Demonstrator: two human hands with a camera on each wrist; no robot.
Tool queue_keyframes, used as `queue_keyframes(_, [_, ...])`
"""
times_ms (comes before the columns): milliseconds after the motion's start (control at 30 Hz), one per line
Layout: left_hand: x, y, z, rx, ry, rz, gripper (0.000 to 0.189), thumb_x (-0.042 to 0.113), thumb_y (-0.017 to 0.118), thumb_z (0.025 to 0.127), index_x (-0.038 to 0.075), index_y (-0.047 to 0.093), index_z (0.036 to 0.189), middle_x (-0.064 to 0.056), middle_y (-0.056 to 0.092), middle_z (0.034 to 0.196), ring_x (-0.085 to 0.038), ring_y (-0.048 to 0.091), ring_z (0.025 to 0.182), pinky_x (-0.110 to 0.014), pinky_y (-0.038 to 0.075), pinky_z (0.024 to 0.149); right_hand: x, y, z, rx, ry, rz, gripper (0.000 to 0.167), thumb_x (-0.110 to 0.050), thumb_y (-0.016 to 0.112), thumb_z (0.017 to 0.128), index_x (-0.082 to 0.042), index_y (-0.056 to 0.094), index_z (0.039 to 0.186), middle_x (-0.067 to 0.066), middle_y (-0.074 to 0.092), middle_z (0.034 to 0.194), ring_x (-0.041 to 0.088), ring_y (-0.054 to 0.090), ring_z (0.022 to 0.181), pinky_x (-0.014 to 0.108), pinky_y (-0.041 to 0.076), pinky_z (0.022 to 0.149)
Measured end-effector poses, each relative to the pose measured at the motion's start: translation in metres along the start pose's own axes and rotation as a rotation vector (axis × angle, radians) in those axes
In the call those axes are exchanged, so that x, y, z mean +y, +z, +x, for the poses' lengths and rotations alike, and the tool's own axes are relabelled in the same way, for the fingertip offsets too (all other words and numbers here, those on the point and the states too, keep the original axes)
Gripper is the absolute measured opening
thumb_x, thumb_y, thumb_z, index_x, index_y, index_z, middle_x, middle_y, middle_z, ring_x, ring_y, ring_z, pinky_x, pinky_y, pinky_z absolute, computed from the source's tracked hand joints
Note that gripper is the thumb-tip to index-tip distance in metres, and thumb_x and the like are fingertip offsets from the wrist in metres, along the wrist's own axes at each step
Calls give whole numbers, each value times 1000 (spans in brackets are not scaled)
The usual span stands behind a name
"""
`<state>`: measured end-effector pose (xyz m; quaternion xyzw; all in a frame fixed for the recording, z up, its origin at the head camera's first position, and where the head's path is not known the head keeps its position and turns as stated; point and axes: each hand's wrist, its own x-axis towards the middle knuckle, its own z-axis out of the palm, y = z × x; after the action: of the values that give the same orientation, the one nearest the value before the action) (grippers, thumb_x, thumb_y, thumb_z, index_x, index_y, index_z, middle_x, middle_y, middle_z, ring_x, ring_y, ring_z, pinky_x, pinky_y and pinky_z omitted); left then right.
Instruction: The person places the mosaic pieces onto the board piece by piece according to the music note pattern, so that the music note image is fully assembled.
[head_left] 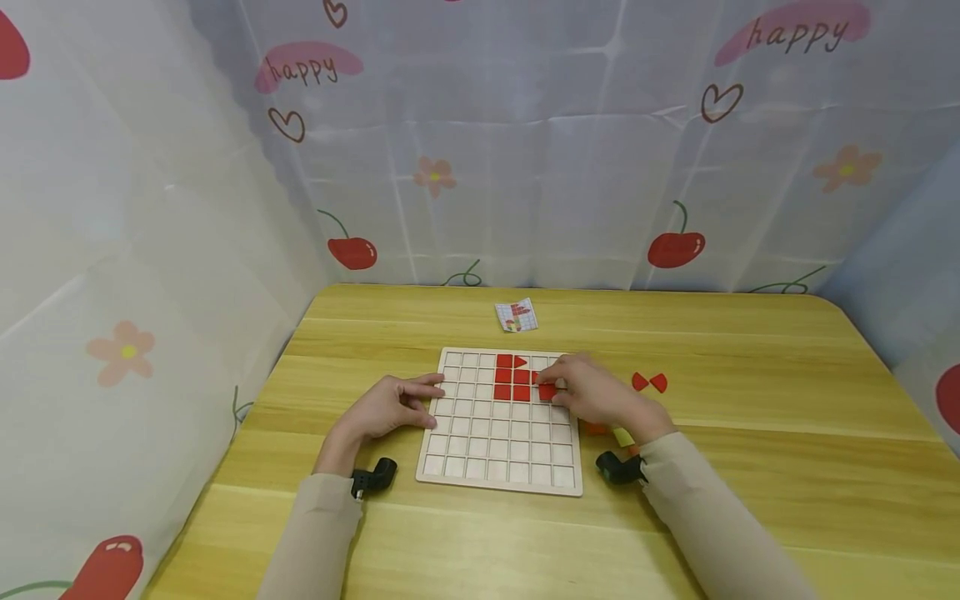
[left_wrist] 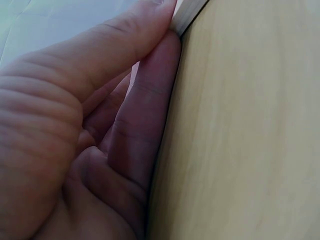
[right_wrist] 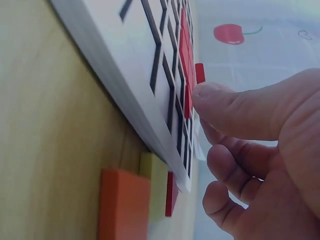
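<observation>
A wooden grid board (head_left: 487,475) lies on the table, with several red square tiles (head_left: 503,376) and a red triangle tile (head_left: 521,362) in its upper cells. My left hand (head_left: 386,406) rests at the board's left edge, fingertips on the rim and thumb against the side. In the left wrist view, the thumb and a finger meet a corner of the board (left_wrist: 189,14). With thumb and fingertip, my right hand (head_left: 592,390) pinches a small red tile (right_wrist: 200,73) just above the board's upper right part. Another red square tile (head_left: 547,392) lies below those fingertips.
Behind the board lies a small pattern card (head_left: 516,316). Two red quarter-circle tiles (head_left: 658,382) sit right of the right hand. Orange (right_wrist: 125,205) and yellow (right_wrist: 153,185) pieces lie beside the board's right edge, partly under the right forearm. A printed curtain (head_left: 525,208) closes off the back.
</observation>
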<state>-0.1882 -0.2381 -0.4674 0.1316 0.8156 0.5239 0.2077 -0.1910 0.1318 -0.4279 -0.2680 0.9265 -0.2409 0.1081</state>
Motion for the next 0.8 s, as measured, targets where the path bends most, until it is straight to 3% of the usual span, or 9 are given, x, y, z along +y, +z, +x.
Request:
queue_keyframes(200, [4,0,-1,-3,-2,0,42,11,87,82,14,78,123,3,54,156,-22,35,155,-16,49,91,-3,4,5,1,-17,31,23,-5,70,95,-12,76,116,5,72,120,27,57,112,51,42,105])
queue_keyframes(433, [5,1,-2,2,-2,-9,43,9,87,82,13,77,123,3,54,155,-21,36,154,-17,50,90,-4,6,7,15,0,38,15,-5,72,93,-16,77,103,1,71,112,25,54,106,43,43,94])
queue_keyframes(800, [3,0,-1,-2,-6,-3,43,11,88,81,13,77,123,3,54,156,-22,36,154,-17,50,89,-5,8,10,37,13,37,12,-6,73,93,-13,79,101,1,72,107,25,58,107,46,48,97])
